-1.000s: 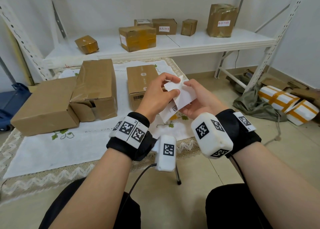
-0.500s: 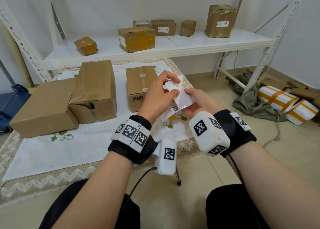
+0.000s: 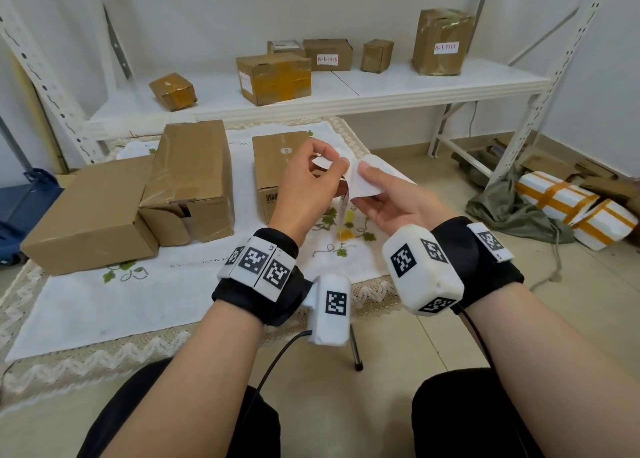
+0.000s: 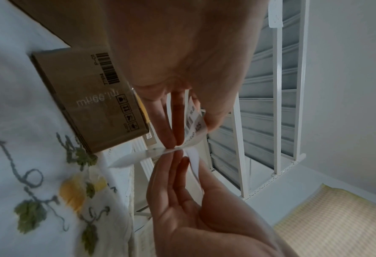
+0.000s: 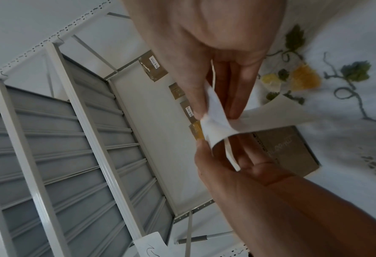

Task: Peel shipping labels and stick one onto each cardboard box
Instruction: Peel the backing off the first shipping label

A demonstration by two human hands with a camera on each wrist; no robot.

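Left hand (image 3: 304,187) pinches the label (image 3: 325,162); right hand (image 3: 391,198) pinches its backing (image 3: 363,180) (fingers mostly straight). Three boxes (image 3: 194,177) left on the cloth (image 3: 138,295), six on the far shelf (image 3: 450,80).

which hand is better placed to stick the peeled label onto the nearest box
Left. The left hand pinches the label directly above the small box; the right hand holds the backing farther away.
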